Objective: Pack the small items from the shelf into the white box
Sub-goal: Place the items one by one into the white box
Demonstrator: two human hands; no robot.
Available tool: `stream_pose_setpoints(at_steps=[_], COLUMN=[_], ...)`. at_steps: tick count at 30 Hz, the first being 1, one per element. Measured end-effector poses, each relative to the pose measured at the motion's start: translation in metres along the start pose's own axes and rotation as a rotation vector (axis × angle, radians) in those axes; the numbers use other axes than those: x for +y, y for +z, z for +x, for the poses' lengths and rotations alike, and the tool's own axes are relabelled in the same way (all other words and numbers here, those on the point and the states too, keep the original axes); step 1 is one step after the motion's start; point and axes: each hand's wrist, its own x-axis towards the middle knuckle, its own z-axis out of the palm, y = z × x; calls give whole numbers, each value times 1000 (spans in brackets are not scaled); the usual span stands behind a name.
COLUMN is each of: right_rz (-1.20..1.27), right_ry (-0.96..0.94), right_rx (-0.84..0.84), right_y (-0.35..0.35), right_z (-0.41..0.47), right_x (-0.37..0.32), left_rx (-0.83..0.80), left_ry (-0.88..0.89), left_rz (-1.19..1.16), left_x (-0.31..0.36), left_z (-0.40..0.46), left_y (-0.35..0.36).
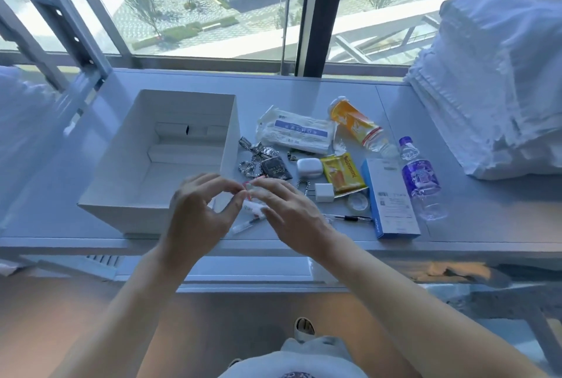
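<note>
Left hand (194,213) and right hand (289,210) pinching small white packet (251,195) between fingertips, above shelf (456,225) front edge, just right of open white box (146,170).

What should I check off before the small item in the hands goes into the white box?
1. Item held: ok. The left hand and right hand both pinch a small red-and-white item.
2. What the item is: cannot tell, the fingers cover most of it.
3. Box open: ok. The white box has no lid on it.
4. Room in the box: ok. Only white card inserts show inside, and much of the floor is bare.
5. Path clear: ok. The hands are over the box's near right corner, with nothing between.
6. Items left: not ok. The earbud case, charger and blue carton remain on the shelf.
</note>
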Motion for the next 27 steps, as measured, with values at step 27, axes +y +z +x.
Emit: stream_pose_setpoints(at_steps=[27], right_rz=[-346], right_ry=[284], right_rx=[-235], right_y=[-48], right_z=[-100], right_x=[100], left_rx=[-452], left_ry=[-137], left_rz=[540], left_x=[-9], left_z=[-11], left_y=[117])
